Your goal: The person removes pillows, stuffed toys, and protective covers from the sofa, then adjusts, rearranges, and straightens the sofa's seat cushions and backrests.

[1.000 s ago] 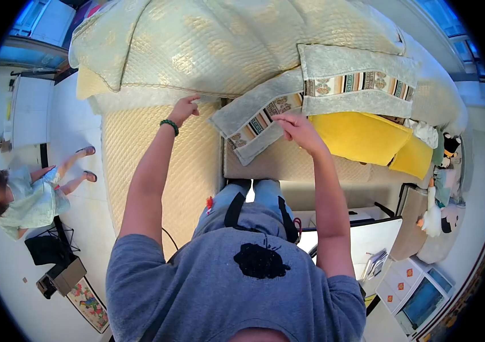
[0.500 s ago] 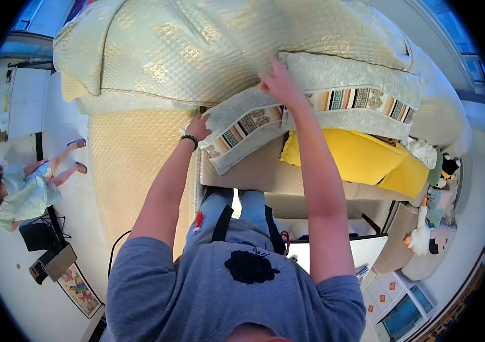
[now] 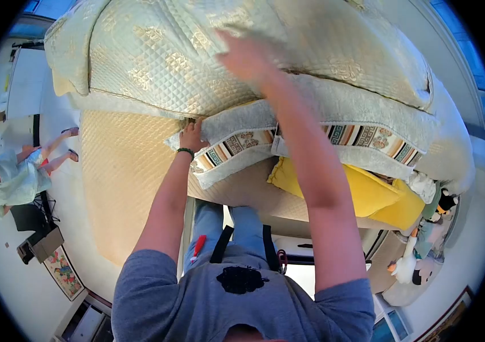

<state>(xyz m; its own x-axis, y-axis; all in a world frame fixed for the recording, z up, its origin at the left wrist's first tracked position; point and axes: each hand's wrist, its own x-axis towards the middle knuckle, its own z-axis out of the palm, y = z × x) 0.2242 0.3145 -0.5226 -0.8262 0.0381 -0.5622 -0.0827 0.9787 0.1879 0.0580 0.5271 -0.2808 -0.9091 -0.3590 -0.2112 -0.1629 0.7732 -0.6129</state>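
Note:
My left hand [image 3: 193, 137], with a dark green bead bracelet at its wrist, rests with fingers spread on the left end of a grey patterned cushion [image 3: 242, 142]. My right hand [image 3: 245, 57] is raised over the pale quilted cover [image 3: 168, 62] and blurred by motion; whether its fingers are apart or closed is unclear. A second grey patterned cushion [image 3: 367, 137] lies to the right, partly hidden behind my right forearm. Beneath it are yellow cushions [image 3: 367, 191].
A person [image 3: 17, 171] sits at the far left. A beige quilted seat [image 3: 123, 176] extends left of my legs. Stuffed toys [image 3: 407, 268] lie at the right, near a crumpled white cloth [image 3: 422, 185]. A framed colourful picture [image 3: 63, 273] is at the lower left.
My left hand has come onto the left cushion's end. My right hand has moved up and left from the cushions to over the pale cover. The whole view has shifted.

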